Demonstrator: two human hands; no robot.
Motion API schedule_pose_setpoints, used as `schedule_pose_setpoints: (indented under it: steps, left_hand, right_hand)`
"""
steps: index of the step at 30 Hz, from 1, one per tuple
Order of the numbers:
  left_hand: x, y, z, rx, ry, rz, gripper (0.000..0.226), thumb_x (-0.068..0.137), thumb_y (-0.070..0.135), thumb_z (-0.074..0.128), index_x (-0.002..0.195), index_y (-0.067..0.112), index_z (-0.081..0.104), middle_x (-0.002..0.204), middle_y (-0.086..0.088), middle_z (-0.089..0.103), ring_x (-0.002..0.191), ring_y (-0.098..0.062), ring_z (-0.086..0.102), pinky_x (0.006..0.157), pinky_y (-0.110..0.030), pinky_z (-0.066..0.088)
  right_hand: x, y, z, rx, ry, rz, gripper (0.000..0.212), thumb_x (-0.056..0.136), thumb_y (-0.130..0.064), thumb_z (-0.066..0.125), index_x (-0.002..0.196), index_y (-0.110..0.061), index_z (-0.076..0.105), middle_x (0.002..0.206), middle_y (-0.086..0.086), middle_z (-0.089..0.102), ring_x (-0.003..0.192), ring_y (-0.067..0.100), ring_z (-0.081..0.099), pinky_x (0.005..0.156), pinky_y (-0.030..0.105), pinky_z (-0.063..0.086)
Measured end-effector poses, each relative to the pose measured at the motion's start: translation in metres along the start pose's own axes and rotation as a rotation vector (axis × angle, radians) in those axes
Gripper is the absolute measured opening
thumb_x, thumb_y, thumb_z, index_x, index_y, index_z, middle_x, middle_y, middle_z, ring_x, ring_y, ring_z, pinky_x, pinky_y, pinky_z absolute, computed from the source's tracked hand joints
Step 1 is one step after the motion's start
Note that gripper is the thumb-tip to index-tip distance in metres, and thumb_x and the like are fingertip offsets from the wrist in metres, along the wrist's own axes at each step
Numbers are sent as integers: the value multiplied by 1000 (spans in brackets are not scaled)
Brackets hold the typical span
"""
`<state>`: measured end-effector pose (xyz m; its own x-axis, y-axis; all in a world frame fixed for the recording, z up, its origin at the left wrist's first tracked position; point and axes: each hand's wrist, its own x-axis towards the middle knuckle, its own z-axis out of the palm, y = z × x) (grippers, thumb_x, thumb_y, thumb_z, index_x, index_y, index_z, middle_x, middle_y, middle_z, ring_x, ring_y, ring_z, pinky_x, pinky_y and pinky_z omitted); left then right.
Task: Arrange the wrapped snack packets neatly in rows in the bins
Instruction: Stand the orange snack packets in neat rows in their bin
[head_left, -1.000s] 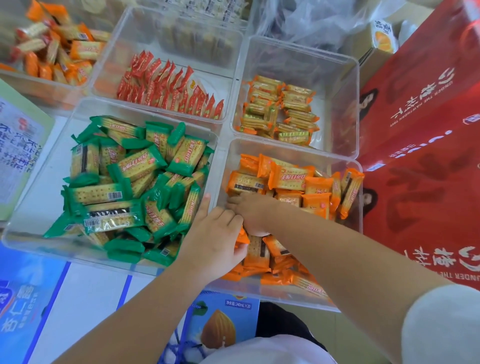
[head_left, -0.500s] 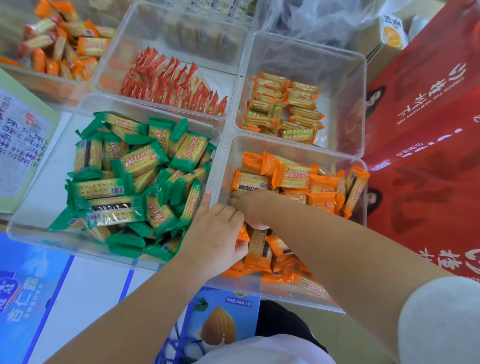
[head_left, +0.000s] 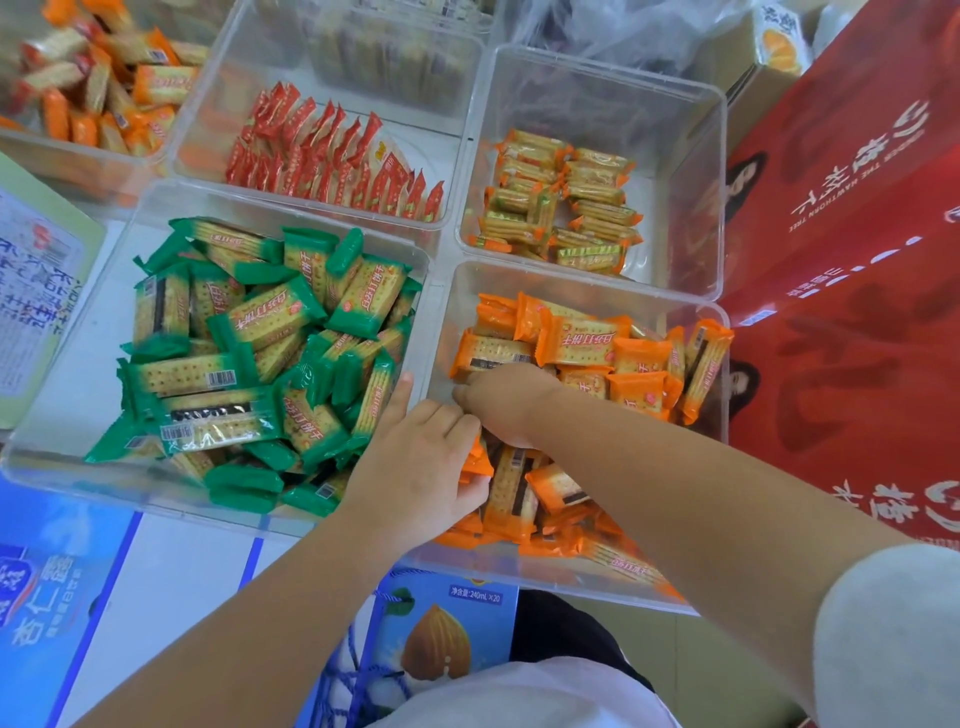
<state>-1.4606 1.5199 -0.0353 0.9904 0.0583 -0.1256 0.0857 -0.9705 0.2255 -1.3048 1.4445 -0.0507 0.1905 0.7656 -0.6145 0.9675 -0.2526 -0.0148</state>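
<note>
Both my hands are in the near right clear bin (head_left: 582, 278), which holds a loose heap of orange cracker packets (head_left: 579, 340). My left hand (head_left: 421, 470) reaches over the bin's left wall, its fingers curled among packets and its index finger pointing up along the wall. My right hand (head_left: 506, 400) is curled around orange packets at the bin's left side; its fingertips are hidden. To the left, another clear bin (head_left: 72, 364) is piled with green cracker packets (head_left: 260, 358) lying in all directions.
Behind stand bins of upright red packets (head_left: 332, 156), yellow-orange packets (head_left: 563, 202) and, far left, orange packets (head_left: 98, 78). A big red carton (head_left: 841, 260) flanks the right. Blue almond-drink cartons (head_left: 36, 597) lie under the near bins.
My hands have barely shifted; both stay buried among the orange packets at the bin's left side. The view has dipped slightly.
</note>
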Motion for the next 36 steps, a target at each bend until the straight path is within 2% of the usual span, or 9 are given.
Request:
schedule_pose_setpoints:
  steps: [7, 10, 13, 18, 23, 27, 29, 32, 36]
  left_hand:
    - [5, 3, 1, 95, -41, 5, 49, 86, 55, 50, 116, 20, 65, 105, 2, 67, 105, -22, 59, 122, -57, 9]
    - [10, 5, -1, 167, -109, 9, 57, 89, 61, 48, 124, 19, 62, 116, 1, 66, 115, -22, 55, 120, -62, 3]
    - [14, 6, -2, 203, -143, 19, 62, 90, 64, 41, 129, 18, 54, 122, 0, 63, 123, -25, 49, 117, -67, -3]
    - [8, 7, -5, 191, -116, 7, 49, 89, 50, 54, 125, 18, 61, 133, -5, 59, 134, -30, 44, 116, -70, 6]
    - [0, 9, -2, 187, -83, -14, 49, 93, 51, 50, 128, 19, 62, 122, -3, 58, 119, -28, 50, 116, -69, 9]
    - [-1, 8, 1, 103, 2, -33, 43, 88, 49, 56, 116, 17, 60, 120, -3, 58, 116, -27, 54, 117, -65, 17]
    - [-1, 9, 2, 103, 5, -55, 52, 87, 49, 60, 126, 14, 57, 134, -7, 54, 123, -29, 51, 117, -65, 20]
    - [1, 9, 1, 160, -67, -49, 66, 93, 53, 47, 147, 14, 44, 156, -9, 38, 143, -29, 34, 117, -67, 8]
    - [2, 8, 4, 205, -104, -37, 67, 98, 55, 31, 152, 15, 36, 158, -7, 35, 147, -28, 24, 115, -69, -5]
  right_hand:
    - [-24, 6, -3, 139, 468, 146, 29, 86, -30, 70, 113, -22, 62, 101, -1, 62, 91, 24, 64, 65, 37, 54]
    - [-32, 8, 6, 333, 524, 204, 31, 85, -39, 72, 110, -22, 67, 104, 0, 65, 102, 24, 58, 75, 36, 52]
    - [-40, 5, 14, 517, 572, 247, 33, 83, -33, 75, 113, -23, 66, 107, -3, 70, 101, 22, 63, 76, 34, 51]
    - [-44, 1, 20, 495, 548, 281, 26, 88, -36, 70, 111, -24, 70, 105, -2, 70, 102, 22, 60, 78, 34, 49]
    - [-45, -6, 25, 249, 534, 326, 25, 99, -44, 50, 113, -30, 64, 110, -5, 67, 105, 23, 51, 78, 36, 38]
    - [-39, -13, 19, 344, 498, 213, 27, 101, -35, 45, 121, -32, 62, 113, -5, 70, 103, 23, 53, 80, 37, 38]
    - [-41, -8, 15, 405, 473, 160, 31, 101, -28, 44, 124, -29, 64, 109, -1, 70, 102, 25, 55, 81, 39, 44]
    - [-45, 8, 9, 497, 517, 194, 28, 99, -16, 50, 118, -20, 70, 107, 4, 71, 106, 27, 56, 83, 42, 50]
    - [-43, 25, 2, 295, 458, 239, 35, 94, -21, 59, 129, -19, 64, 127, 1, 66, 121, 26, 52, 99, 43, 44]
